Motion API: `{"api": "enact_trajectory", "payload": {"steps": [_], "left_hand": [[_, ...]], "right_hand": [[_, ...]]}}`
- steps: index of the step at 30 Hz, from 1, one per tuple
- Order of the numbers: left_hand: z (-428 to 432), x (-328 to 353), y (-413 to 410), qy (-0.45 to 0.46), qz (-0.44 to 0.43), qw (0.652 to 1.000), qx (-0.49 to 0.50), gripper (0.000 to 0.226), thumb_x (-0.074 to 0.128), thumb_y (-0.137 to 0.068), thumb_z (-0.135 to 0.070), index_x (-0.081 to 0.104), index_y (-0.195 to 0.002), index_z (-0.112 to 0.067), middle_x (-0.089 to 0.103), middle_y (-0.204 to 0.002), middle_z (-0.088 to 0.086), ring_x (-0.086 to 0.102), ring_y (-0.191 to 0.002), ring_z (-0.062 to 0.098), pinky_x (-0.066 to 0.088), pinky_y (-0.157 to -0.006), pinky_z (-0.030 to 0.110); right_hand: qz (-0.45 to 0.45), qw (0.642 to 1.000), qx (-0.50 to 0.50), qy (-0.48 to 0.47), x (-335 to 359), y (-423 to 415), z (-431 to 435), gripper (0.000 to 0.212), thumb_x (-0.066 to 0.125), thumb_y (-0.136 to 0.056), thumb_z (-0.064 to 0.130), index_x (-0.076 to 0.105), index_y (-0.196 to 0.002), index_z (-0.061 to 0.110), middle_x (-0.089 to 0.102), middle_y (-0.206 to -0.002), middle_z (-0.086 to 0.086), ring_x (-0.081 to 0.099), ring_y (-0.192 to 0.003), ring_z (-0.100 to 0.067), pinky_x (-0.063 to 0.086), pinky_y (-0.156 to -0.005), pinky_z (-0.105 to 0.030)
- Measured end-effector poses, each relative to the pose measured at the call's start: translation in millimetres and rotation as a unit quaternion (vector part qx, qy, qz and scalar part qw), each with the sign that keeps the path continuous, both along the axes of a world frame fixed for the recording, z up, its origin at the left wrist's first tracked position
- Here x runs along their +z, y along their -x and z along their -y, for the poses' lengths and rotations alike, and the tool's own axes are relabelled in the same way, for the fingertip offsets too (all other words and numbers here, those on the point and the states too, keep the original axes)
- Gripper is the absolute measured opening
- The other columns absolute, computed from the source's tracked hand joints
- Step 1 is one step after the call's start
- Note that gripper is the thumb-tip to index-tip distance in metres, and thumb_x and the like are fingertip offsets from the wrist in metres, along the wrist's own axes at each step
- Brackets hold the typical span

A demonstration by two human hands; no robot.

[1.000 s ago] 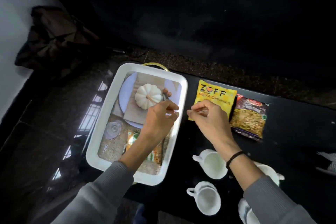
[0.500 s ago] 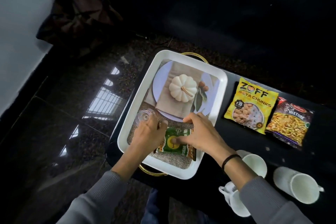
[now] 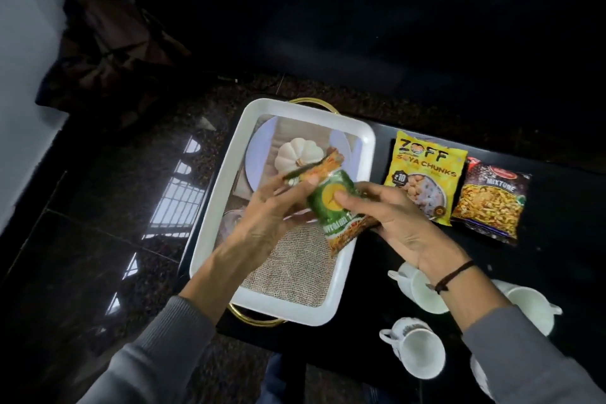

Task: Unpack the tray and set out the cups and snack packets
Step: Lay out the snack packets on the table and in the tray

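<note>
Dark counter (image 3: 377, 275): both hands, left (image 3: 262, 223) and right (image 3: 398, 223), now hold the green snack packet (image 3: 337, 207) (lettering blurred) lifted above the white rectangular tray (image 3: 210, 216); a white cup (image 3: 485, 380) at 5 o'clock is cut off.

Grey sleeves (image 3: 157, 354), blk wristband (image 3: 454, 275) on rt.

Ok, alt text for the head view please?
Both hands, left and right, hold a green snack packet above a white tray. Two more packets and white cups sit on the black table to its right.
</note>
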State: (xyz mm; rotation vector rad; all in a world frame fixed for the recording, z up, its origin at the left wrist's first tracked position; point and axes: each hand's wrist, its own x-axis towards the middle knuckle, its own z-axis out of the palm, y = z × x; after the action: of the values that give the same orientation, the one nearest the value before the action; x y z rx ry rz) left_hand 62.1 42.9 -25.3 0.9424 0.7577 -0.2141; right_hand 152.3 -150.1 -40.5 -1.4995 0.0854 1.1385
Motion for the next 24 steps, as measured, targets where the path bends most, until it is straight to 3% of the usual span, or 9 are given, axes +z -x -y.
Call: {"api": "enact_trajectory", "payload": {"steps": [2,4,10,14,17,22,24], "left_hand": [[21.6,4.2,-14.8,-0.034,0.003,0.999,-0.027,0.049,0.084,-0.08,-0.022,0.065,-0.121,-0.003,0.076,-0.115,0.016,0.074,-0.102,0.028,0.062,-0.09,0.039],[42.6,7.4,-28.7,-0.061,0.005,0.997,-0.05,0.041,0.083,-0.077,-0.025,0.069,-0.111,-0.008,0.08,-0.104,0.011,0.077,-0.095,0.023,0.063,-0.087,0.035],[119.0,6.9,-73.5,-0.111,0.001,0.983,-0.148,0.031,0.08,-0.086,-0.015,0.071,-0.115,-0.006,0.08,-0.101,0.011,0.077,-0.094,0.018,0.062,-0.08,0.028],[174.0,4.9,-95.5,-0.142,-0.005,0.966,-0.217,0.029,0.081,-0.085,-0.012,0.072,-0.111,-0.009,0.079,-0.09,0.005,0.075,-0.082,0.011,0.06,-0.072,0.023],[210.9,0.8,-105.9,-0.163,-0.014,0.954,-0.252,0.025,0.078,-0.088,-0.013,0.071,-0.112,-0.01,0.079,-0.095,0.007,0.075,-0.084,0.012,0.06,-0.073,0.026],[247.9,-8.4,-114.0,-0.19,-0.038,0.943,-0.271,0.014,0.077,-0.089,-0.011,0.072,-0.102,-0.015,0.078,-0.091,0.004,0.073,-0.082,0.012,0.06,-0.071,0.025],[253.8,-10.6,-115.0,-0.197,-0.044,0.942,-0.269,0.013,0.076,-0.089,-0.011,0.072,-0.1,-0.016,0.077,-0.089,0.003,0.073,-0.082,0.013,0.06,-0.069,0.024]], "right_hand": [[0.031,0.999,-0.031,0.013,7.5,-1.5,15.4,0.051,0.091,-0.064,0.049,0.079,-0.104,0.02,0.081,-0.104,-0.003,0.077,-0.096,-0.015,0.055,-0.076,-0.017],[0.069,0.996,-0.053,0.03,14.1,-3.8,33.8,0.047,0.087,-0.069,0.052,0.078,-0.105,0.023,0.081,-0.103,0.003,0.076,-0.096,-0.01,0.051,-0.081,-0.018],[0.071,0.957,-0.273,0.06,23.8,-30.0,128.2,0.054,0.089,-0.068,0.051,0.078,-0.108,0.017,0.08,-0.107,-0.003,0.073,-0.109,-0.023,0.048,-0.107,-0.045],[0.109,0.932,-0.324,0.12,19.6,-41.2,191.5,0.043,0.084,-0.077,0.046,0.077,-0.106,0.015,0.081,-0.1,0.0,0.077,-0.093,-0.012,0.054,-0.09,-0.03],[0.115,0.91,-0.359,0.171,9.4,-47.6,231.7,0.04,0.08,-0.081,0.05,0.073,-0.107,0.021,0.077,-0.101,0.006,0.07,-0.095,-0.005,0.044,-0.077,-0.019],[0.12,0.907,-0.335,0.227,-15.5,-51.4,264.6,0.043,0.072,-0.086,0.055,0.066,-0.113,0.023,0.067,-0.099,0.015,0.058,-0.092,0.003,0.038,-0.07,-0.016],[0.136,0.906,-0.304,0.26,-21.8,-52.2,268.7,0.047,0.068,-0.089,0.056,0.064,-0.118,0.019,0.067,-0.101,0.011,0.061,-0.092,-0.004,0.042,-0.074,-0.02]]}}
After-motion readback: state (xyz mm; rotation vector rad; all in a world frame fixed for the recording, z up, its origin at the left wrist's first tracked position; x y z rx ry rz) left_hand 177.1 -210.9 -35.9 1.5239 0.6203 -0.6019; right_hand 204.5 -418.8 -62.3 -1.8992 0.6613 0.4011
